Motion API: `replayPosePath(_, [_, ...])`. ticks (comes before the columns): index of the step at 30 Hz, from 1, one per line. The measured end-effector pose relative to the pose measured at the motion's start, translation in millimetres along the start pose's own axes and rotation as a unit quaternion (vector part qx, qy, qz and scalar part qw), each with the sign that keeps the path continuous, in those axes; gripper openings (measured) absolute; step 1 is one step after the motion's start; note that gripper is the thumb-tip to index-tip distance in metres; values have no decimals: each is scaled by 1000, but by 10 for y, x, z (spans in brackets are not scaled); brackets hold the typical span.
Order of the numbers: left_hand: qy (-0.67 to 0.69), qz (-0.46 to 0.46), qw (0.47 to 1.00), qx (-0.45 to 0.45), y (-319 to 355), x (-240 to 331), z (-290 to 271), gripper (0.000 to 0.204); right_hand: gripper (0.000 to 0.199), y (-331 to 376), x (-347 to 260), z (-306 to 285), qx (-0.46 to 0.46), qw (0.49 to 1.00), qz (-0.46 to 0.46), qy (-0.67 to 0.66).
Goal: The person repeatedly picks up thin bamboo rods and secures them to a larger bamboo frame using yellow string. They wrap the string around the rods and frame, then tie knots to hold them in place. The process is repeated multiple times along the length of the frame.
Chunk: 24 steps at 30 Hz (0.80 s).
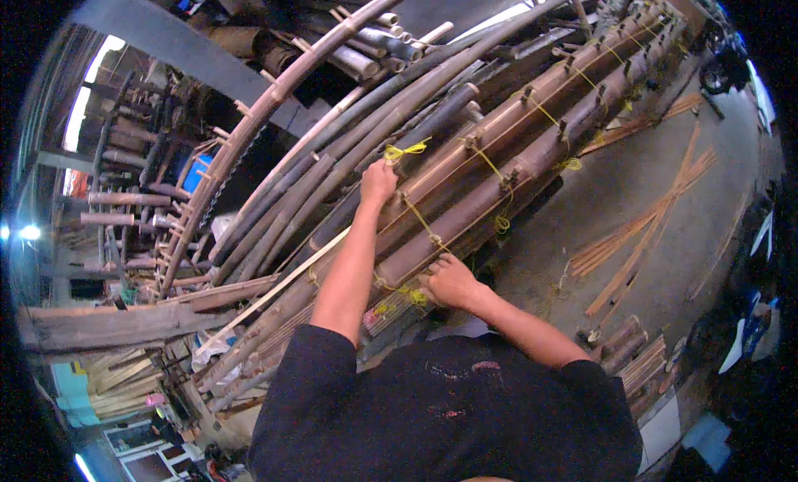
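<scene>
- The left hand (379, 183) was closed in a loose fist, its fingers curled together at a bunch of yellow cord (406, 150) whose loops stuck out beyond the knuckles; it seemed to grip the cord, though the small view left some doubt.
- The right hand (454, 282) lay lower and to the right, fingers bent in against the right side of the near bamboo pole (465, 213); whether they pinched anything, I cannot tell.
- That thick pole ran from the near left to the far right, beside a far bamboo pole (497, 126), with yellow ties (424, 220) crossing both.
- Wooden slats (644, 216) lay crossed on the floor (540, 241) at right.
</scene>
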State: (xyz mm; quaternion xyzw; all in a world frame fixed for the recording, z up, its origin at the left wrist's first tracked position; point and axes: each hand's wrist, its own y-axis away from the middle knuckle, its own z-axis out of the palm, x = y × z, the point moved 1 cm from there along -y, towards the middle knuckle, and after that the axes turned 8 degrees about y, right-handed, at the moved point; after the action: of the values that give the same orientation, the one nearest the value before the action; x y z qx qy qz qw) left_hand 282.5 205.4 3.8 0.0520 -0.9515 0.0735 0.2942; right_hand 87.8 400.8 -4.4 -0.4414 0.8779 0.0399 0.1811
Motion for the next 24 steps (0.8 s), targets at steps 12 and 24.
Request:
replayPosePath(12, [-47, -28, 987, -153, 1883, -629, -895, 32, 30, -931, -1015, 404, 317, 622, 311, -645])
replayPosePath(24, [92, -42, 989, -109, 1715, -878, -876, 29, 47, -1964, -547, -484, 6, 855, 154, -495])
